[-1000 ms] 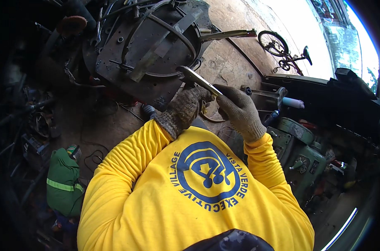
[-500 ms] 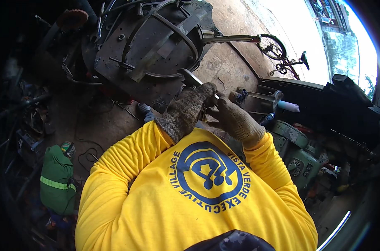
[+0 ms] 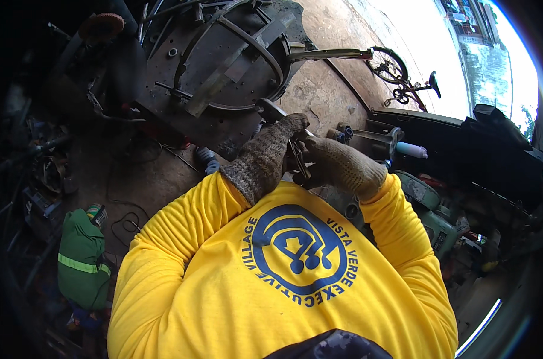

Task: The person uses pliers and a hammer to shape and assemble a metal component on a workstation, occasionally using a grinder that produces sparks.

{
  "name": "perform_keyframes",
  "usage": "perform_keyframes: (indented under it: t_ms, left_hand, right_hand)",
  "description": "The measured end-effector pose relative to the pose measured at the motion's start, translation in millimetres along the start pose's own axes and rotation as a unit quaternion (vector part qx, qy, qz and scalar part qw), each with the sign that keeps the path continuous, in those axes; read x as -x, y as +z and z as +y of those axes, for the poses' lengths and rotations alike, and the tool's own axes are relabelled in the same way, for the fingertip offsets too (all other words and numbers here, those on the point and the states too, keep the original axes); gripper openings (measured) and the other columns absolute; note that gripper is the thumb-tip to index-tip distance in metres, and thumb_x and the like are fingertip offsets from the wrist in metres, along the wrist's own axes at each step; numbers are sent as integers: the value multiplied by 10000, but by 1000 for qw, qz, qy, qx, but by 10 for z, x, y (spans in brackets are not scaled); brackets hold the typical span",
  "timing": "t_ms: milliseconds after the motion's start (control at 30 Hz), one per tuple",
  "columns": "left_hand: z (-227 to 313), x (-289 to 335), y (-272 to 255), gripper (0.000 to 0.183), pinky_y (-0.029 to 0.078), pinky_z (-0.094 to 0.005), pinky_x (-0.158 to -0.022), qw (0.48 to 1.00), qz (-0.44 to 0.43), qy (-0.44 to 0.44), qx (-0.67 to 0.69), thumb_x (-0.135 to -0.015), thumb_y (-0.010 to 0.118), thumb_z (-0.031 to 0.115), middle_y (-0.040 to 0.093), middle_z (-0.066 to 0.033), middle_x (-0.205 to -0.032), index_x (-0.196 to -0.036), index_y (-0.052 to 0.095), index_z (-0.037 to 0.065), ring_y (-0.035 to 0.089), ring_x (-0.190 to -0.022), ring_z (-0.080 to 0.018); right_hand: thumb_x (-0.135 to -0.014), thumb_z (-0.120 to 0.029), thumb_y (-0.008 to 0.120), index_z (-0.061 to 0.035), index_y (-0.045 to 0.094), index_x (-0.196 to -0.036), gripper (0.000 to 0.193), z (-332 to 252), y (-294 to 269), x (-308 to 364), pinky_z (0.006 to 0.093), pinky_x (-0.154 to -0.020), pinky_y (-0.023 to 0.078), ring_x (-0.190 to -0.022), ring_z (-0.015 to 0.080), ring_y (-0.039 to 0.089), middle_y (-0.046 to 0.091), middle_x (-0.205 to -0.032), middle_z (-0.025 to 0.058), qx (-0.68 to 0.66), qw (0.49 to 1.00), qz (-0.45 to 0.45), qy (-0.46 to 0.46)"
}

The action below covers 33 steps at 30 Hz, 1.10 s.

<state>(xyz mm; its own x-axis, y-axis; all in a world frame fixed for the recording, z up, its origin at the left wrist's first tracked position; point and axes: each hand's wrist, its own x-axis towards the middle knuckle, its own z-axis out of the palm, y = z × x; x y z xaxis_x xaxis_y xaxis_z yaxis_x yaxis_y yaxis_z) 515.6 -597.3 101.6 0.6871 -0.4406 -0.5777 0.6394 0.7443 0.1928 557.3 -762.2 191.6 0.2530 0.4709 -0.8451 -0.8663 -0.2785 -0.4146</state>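
Observation:
In front of my chest, my left hand (image 3: 271, 149), in a dark knitted work glove, is closed round a plier-like metal tool (image 3: 272, 111). Its pale metal head points up and left, out beyond the glove. Below the fingers hang dark, handle-like parts. My right hand (image 3: 346, 164), in a lighter knitted glove, has its fingers closed at the tool's lower end. The gloves hide much of the tool's middle. Just beyond my hands stands a dark steel plate (image 3: 157, 81) with a curved metal frame (image 3: 256, 46) on top.
A flat bar (image 3: 331, 55) juts right from the frame. A bicycle (image 3: 403, 90) lies farther right. Green machinery (image 3: 436, 224) stands by my right elbow, below a pale cylinder (image 3: 412, 150). A green bundle (image 3: 83, 263) and a cable (image 3: 125, 221) lie left.
My right hand has turned and shifted slightly right and down, its forearm swinging outward. More of the tool's dark lower parts show between the gloves. My left hand has barely moved.

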Motion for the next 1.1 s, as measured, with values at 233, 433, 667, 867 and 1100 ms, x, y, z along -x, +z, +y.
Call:
perform_keyframes:
  t_ms: [233,433,667,867,1100]
  left_hand:
    - [36,16,56,265,530,-382,-864,996,-9,-13,92,-985,578,336,651,-92,-932,-1067,608,86,647,-894,-220]
    - [94,118,117,269,517,-366,-895,993,-40,32,104,-997,556,351,641,-75,-962,-1054,607,93,632,-953,-205]
    - [121,89,127,379,541,-334,-908,987,-57,0,148,-1023,515,374,623,-104,-1121,-1285,560,103,639,-1024,-192]
    - [75,17,64,347,547,-342,-911,977,-114,54,172,-1040,485,308,615,-106,-1144,-1311,542,99,639,-1039,-202]
    - [-57,-136,-80,308,528,-346,-951,985,-91,135,-58,-1035,493,195,632,-122,-1144,-1319,533,83,636,-1057,-211]
  right_hand:
    - [-987,-385,564,-85,557,-1327,453,-334,233,85,390,-872,541,-984,218,633,634,-1182,111,26,999,-22,33]
    - [-986,-374,577,-69,607,-1236,395,-508,350,34,345,-804,558,-863,191,641,649,-1070,104,38,998,-2,59]
    - [-983,-300,596,-35,621,-1163,322,-611,252,-49,324,-752,558,-832,182,644,664,-965,89,-10,994,-10,112]
    - [-1001,-296,545,25,585,-1213,387,-711,410,-12,369,-823,554,-935,231,656,670,-1109,165,-114,989,-21,92]
    - [-990,-289,564,-49,620,-1193,319,-832,405,-64,305,-680,562,-765,184,657,679,-993,128,42,986,34,155]
